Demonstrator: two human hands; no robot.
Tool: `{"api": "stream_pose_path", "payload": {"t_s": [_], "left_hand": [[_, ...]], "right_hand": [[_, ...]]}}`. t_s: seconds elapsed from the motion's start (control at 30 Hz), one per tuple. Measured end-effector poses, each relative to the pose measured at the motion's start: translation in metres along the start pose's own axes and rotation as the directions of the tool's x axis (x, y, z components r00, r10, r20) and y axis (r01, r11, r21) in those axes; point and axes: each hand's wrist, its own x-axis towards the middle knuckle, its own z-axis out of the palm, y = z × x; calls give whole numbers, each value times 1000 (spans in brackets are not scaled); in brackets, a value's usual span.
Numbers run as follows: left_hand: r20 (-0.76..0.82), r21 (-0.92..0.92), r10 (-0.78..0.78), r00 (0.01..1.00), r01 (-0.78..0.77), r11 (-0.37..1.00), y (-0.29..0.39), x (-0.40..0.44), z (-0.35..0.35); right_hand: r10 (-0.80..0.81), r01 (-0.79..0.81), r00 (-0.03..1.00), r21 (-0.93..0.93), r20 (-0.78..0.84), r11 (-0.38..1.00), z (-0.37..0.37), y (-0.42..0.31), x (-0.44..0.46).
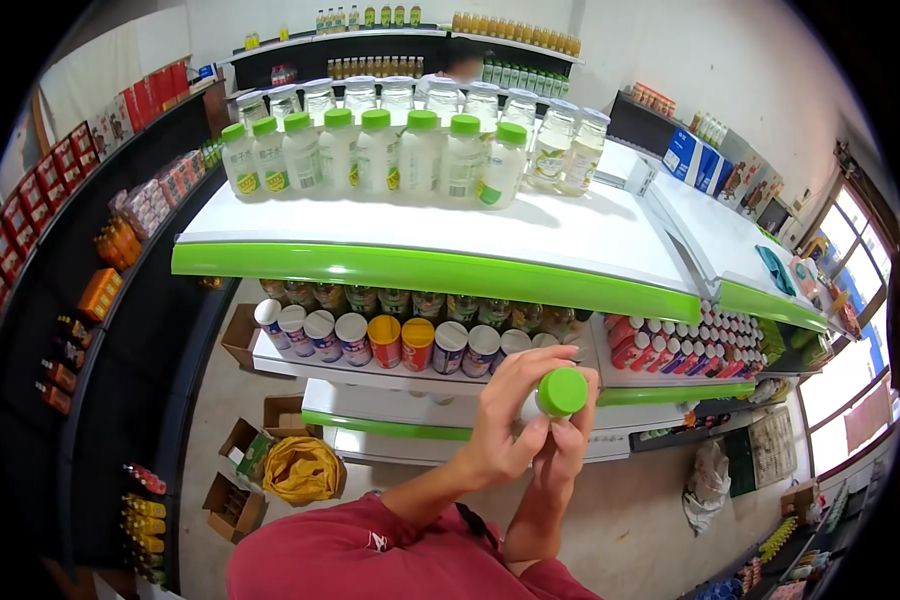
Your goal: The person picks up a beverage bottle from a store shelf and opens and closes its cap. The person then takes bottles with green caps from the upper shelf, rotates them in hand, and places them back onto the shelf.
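The left hand [503, 415] and right hand [572, 445] close together round one green-capped bottle [562, 392], tipped cap-first toward the viewer, in front of the display; fingers hide any label on it. On the matching bottles [375, 160] lined up above, dark characters and yellow-green patches show, too small to read for certain. The tubs [353, 340] below carry blue or red labels, their lettering illegible, as are the white marks on the blue boxes [682, 153] at right. A small white logo marks the red shirt [315, 555]. The white shelf top [300, 220] has a bright green front edge [420, 277]. Opened cartons [235, 510] and a yellow sack [302, 470] sit on the pale floor [640, 510]; windows [838, 250] stand at right.
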Motion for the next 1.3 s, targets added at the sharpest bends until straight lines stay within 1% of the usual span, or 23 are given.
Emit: {"api": "stream_pose_path", "payload": {"t_s": [0.1,0.2,0.3,0.4,0.5,0.53,0.63,0.67,0.77,0.8,0.93,1.03,1.07,1.13,1.2,1.3], "left_hand": [[7,-2,13,1000,-13,1000,5,-4,-24],[28,-9,31,999,-31,999,10,-10,-50],[53,-33,22,998,-21,999,14,-17,-76],[53,-38,-3,999,5,999,15,-30,-103],[5,-25,-34,999,34,999,8,-46,-133],[-2,-7,-59,998,59,998,6,-49,-143],[-17,-32,-138,990,137,990,5,-59,-177],[-32,-37,-127,991,126,991,0,-64,-184],[-17,-118,-226,974,222,968,-12,-76,-199],[1,-107,-276,961,275,956,-12,-77,-203],[33,-186,-301,953,301,935,-19,-91,-206],[129,-241,-333,934,355,903,-11,-100,-198],[161,-269,-332,930,364,892,-5,-102,-194],[249,-325,-305,919,375,868,10,-110,-184],[341,-363,-252,906,374,853,23,-117,-168],[523,-426,-220,823,476,769,58,-146,-139]], "right_hand": [[10,-9,1000,13,-8,1000,23,6,-10],[-39,39,999,2,0,999,48,12,-20],[-13,13,999,3,-46,1000,75,15,-33],[-12,12,999,-12,-41,1000,98,31,-47],[28,-30,996,-26,-81,999,123,55,-59],[66,-67,995,-2,-79,998,129,64,-63],[111,-108,990,38,-84,993,160,85,-72],[86,-86,993,4,-85,996,167,92,-76],[104,-118,984,-94,-145,989,182,109,-85],[119,-134,980,-87,-161,987,186,111,-87],[93,-128,971,-151,-219,980,189,119,-102],[48,-118,953,-220,-299,968,186,110,-121],[46,-122,941,-207,-335,971,186,102,-129],[8,-112,910,-226,-415,968,180,92,-152],[-72,-72,883,-284,-464,956,167,82,-175],[-195,-27,764,-332,-615,943,164,53,-225]]}}
